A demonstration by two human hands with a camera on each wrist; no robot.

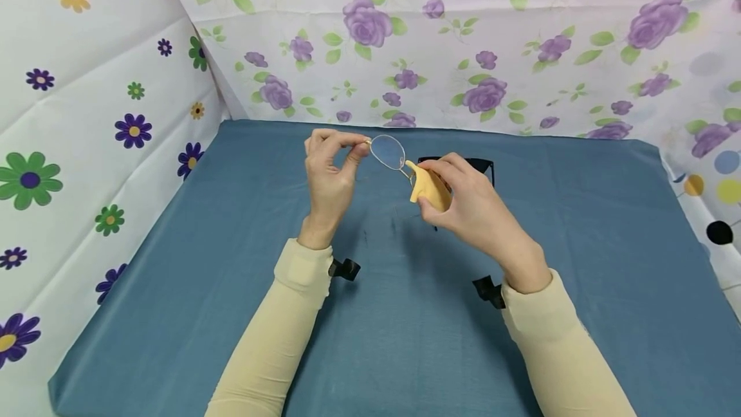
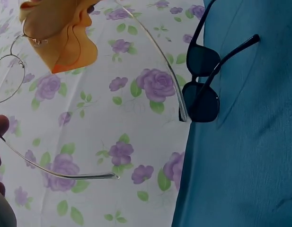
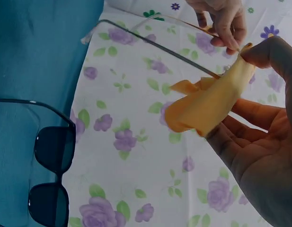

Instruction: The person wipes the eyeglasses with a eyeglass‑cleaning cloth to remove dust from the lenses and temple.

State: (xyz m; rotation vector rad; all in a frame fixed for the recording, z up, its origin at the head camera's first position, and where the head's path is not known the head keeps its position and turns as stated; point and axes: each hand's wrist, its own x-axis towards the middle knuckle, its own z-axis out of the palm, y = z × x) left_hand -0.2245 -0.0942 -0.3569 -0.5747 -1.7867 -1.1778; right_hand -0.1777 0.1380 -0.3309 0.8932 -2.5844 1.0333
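Note:
Thin gold-rimmed eyeglasses (image 1: 388, 152) are held up above the table. My left hand (image 1: 330, 179) pinches them at the outer edge of one lens, between thumb and fingers. A yellow cloth (image 1: 429, 189) is gripped in my right hand (image 1: 480, 208) and folded over the other lens, which it hides. In the left wrist view both clear-tipped temples (image 2: 84, 177) stick out unfolded. The right wrist view shows my thumb on one side of the cloth (image 3: 214, 101) and my fingers on the other.
Black sunglasses (image 1: 482, 165) lie on the blue tablecloth (image 1: 405, 340) behind my right hand, partly hidden by it; the left wrist view shows their dark lenses (image 2: 202, 101). A flowered white sheet (image 1: 428, 50) hangs along the back, another (image 1: 87, 114) at the left.

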